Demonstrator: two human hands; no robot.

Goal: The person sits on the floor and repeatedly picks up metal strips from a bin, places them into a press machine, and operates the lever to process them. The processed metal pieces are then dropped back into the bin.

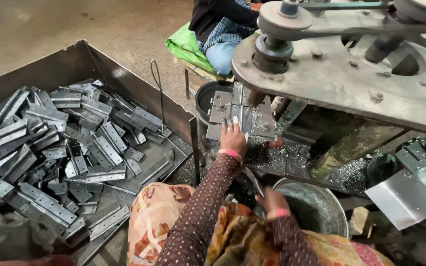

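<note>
L hand (233,139) flat, fingers pressing hinge plate (241,117) on drill bed, right under spindle (254,96); plate's long axis runs away from person. R hand (271,201) nearer body, clenched on a thin metal strip (253,181), over bucket (316,209).

To your left a big open metal bin (99,61) sits on the concrete floor (50,24), and it carries a loose heap of grey steel hinges (50,148), lying flat and crossing one another at all angles. In front of you the small drilling table (267,120) of the machine carries one hinge (237,111) laid lengthwise, with bright metal shavings (258,116) scattered over the plate beside it. Lower down, the dark machine bench (292,162) is strewn with more shavings. A round metal pan (331,216) stands at its near edge by your knee, and a bent steel sheet (410,192) leans at your right.
</note>
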